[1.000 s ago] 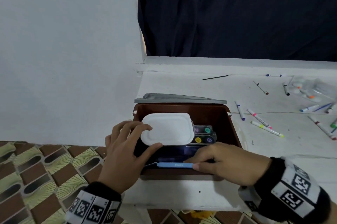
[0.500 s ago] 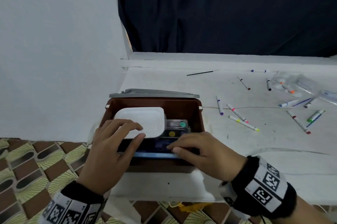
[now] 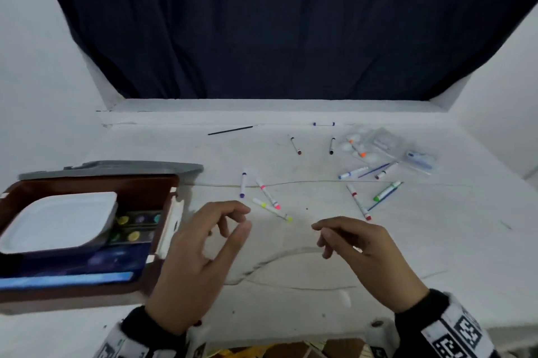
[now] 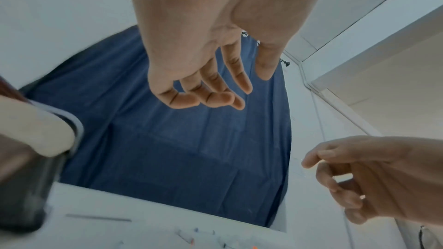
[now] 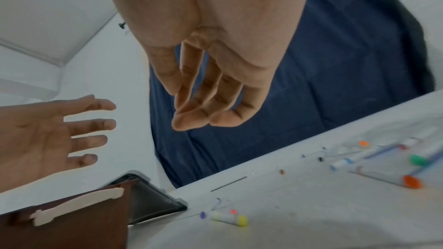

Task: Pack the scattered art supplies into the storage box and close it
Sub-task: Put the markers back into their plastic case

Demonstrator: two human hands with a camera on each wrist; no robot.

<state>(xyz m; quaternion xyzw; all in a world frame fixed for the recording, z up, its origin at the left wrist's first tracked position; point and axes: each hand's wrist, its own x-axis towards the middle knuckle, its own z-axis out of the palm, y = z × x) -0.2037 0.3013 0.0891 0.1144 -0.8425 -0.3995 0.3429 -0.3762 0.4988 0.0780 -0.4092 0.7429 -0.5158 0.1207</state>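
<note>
The brown storage box (image 3: 87, 293) stands open at the left, its grey lid (image 3: 110, 167) behind it. Inside lie a white palette (image 3: 58, 220), a paint set (image 3: 136, 226) and a blue flat item (image 3: 67, 280). My left hand (image 3: 233, 220) hovers right of the box, fingers loosely curled, holding nothing. My right hand (image 3: 323, 234) hovers over the white table, also empty. Several markers lie scattered beyond both hands: yellow (image 3: 272, 210), pink (image 3: 268, 194), purple (image 3: 243, 184), red (image 3: 358, 202), green (image 3: 387, 191). The wrist views show bare palms (image 4: 210, 75) (image 5: 206, 105).
A clear plastic pouch (image 3: 387, 148) with more markers lies at the back right. A thin black brush (image 3: 233, 130) rests near the back ledge. A dark blue curtain (image 3: 291, 22) hangs behind the table. White walls close in left and right.
Both hands have left the box and moved right over the table. The blue flat item now lies in the box. The head view has swung right.
</note>
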